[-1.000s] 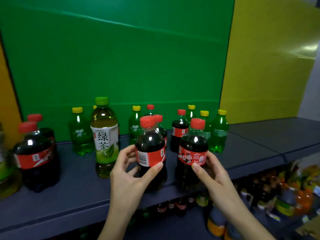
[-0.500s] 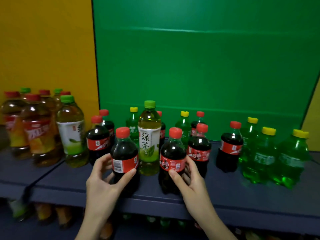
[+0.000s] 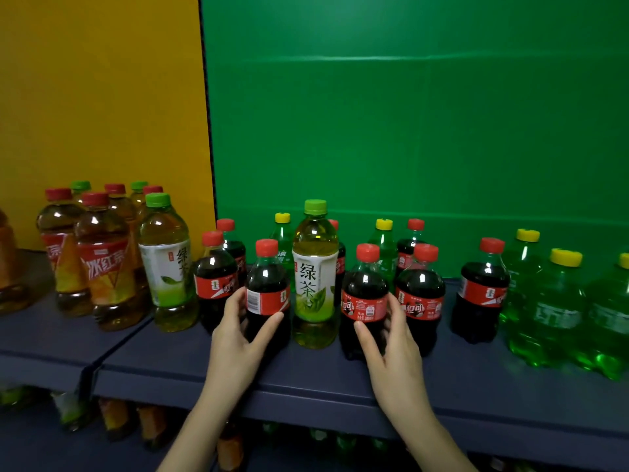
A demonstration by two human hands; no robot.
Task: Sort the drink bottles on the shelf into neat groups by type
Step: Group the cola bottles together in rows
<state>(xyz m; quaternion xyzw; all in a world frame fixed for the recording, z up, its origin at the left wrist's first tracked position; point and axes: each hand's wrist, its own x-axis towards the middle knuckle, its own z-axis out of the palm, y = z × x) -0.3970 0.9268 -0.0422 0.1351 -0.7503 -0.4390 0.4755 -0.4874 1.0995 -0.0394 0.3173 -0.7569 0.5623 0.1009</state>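
Observation:
My left hand [image 3: 238, 338] grips a small cola bottle [image 3: 268, 287] with a red cap, standing on the dark blue shelf [image 3: 306, 373]. My right hand [image 3: 388, 338] grips a second small cola bottle [image 3: 365, 294]. Between the two stands a taller green tea bottle [image 3: 315, 267] with a green cap. More cola bottles stand close by, one at the left [image 3: 215, 277], one just right of my right hand [image 3: 422, 291] and one further right [image 3: 483, 287]. Small green soda bottles [image 3: 558, 308] with yellow caps cluster at the right.
On the left shelf section stand large iced red tea bottles [image 3: 102, 260] and another green tea bottle [image 3: 166, 264]. Further small bottles stand behind, against the green back panel [image 3: 408, 131]. A lower shelf below holds more bottles, dimly seen.
The view has swung left, bringing the large tea bottles at the left into sight. Both hands keep their hold on the two cola bottles, which now stand either side of the green tea bottle.

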